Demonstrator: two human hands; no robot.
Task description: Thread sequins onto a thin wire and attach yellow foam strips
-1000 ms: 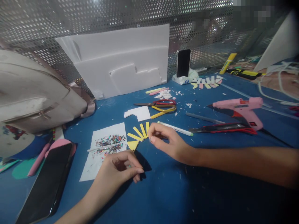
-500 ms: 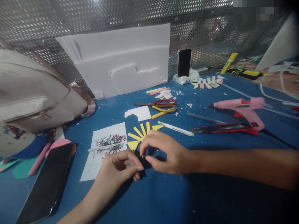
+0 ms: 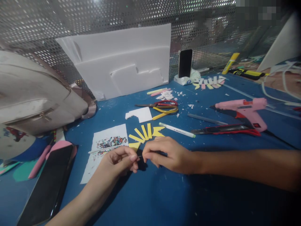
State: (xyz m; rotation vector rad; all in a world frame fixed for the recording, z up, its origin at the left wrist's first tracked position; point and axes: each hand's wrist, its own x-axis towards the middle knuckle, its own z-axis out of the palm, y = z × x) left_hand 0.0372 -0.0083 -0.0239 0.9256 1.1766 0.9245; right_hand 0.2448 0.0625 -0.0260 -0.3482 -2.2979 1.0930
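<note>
My left hand (image 3: 123,160) is closed in a pinch of thumb and forefinger. Facing it, with a small gap between, my right hand (image 3: 168,154) pinches too. A thin, fine strand (image 3: 140,156) spans the gap between the two sets of fingertips; its material is too small to make out. Just beyond the hands lie yellow foam strips (image 3: 144,132) fanned out, with a notched yellow piece (image 3: 158,131) and another yellow piece (image 3: 134,146) at the ends. Left of them is a white paper (image 3: 90,171) bearing colourful glitter flakes (image 3: 110,142) and a thin white stick.
Behind are scissors (image 3: 164,108), a white foam offcut (image 3: 142,115) and a capped pen (image 3: 177,130). A cutter knife (image 3: 225,129) and pink glue gun (image 3: 246,110) lie right. A black phone (image 3: 47,185) and a pale bag (image 3: 39,91) are left; white foam board (image 3: 124,53) stands behind.
My right hand's fingers have come together from a looser, more open curl and moved closer to the left fingertips. The left hand has shifted slightly left and up; the strand now shows between them.
</note>
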